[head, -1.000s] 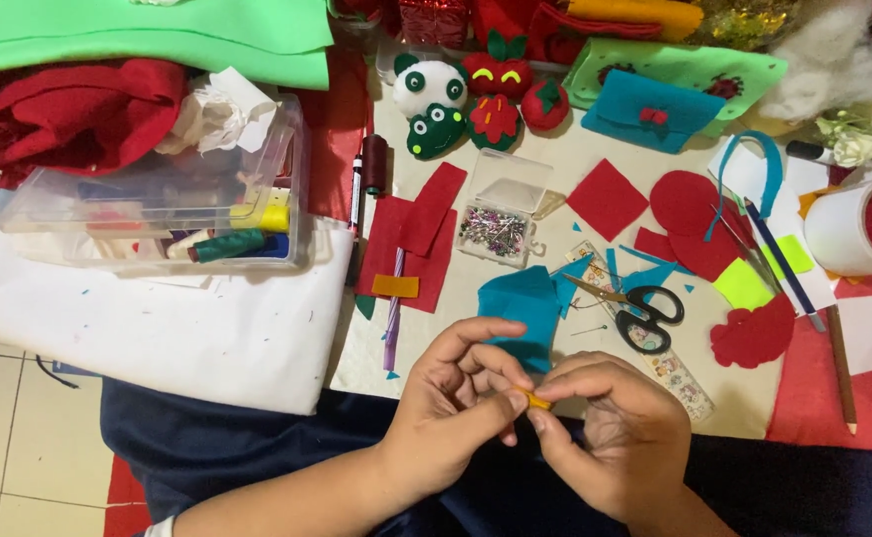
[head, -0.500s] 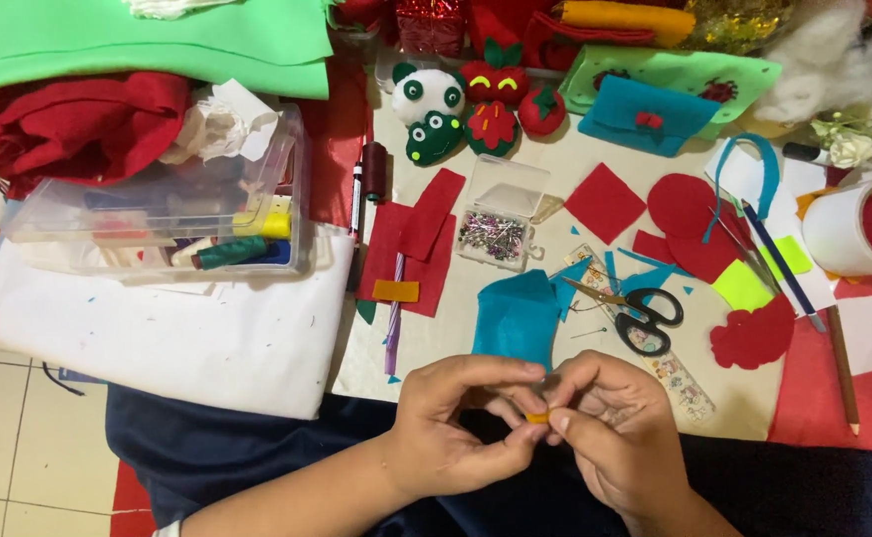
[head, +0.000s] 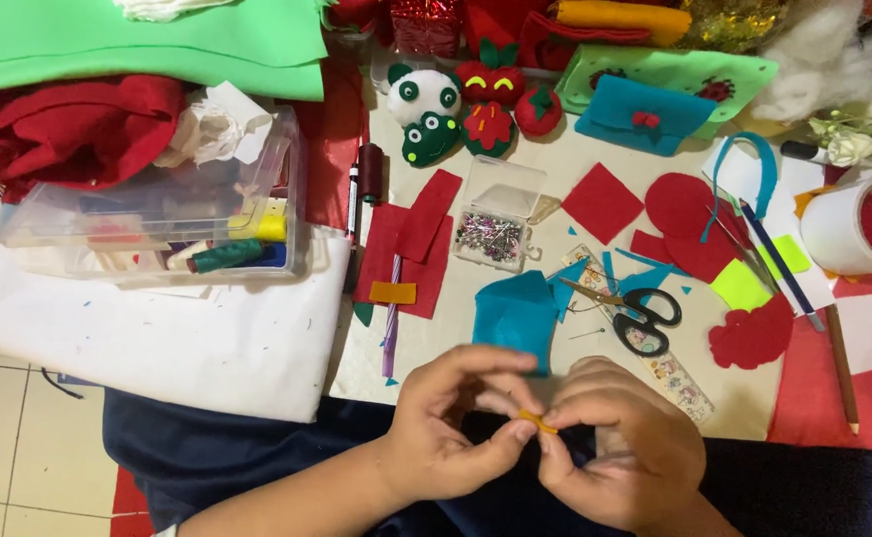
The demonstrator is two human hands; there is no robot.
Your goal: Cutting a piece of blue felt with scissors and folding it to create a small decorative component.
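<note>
Both hands' grips pinch tight on one tiny orange felt bit (head: 535,421) — left hand (head: 456,438), right hand (head: 625,462) — low over the lap, just near the blue felt (head: 516,318) — so hold it steady.

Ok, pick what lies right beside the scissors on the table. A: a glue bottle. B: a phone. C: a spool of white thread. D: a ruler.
D: the ruler lies slantwise under and alongside the scissors, past the teal felt; both hands pinch a small orange piece nearer the camera.
</note>
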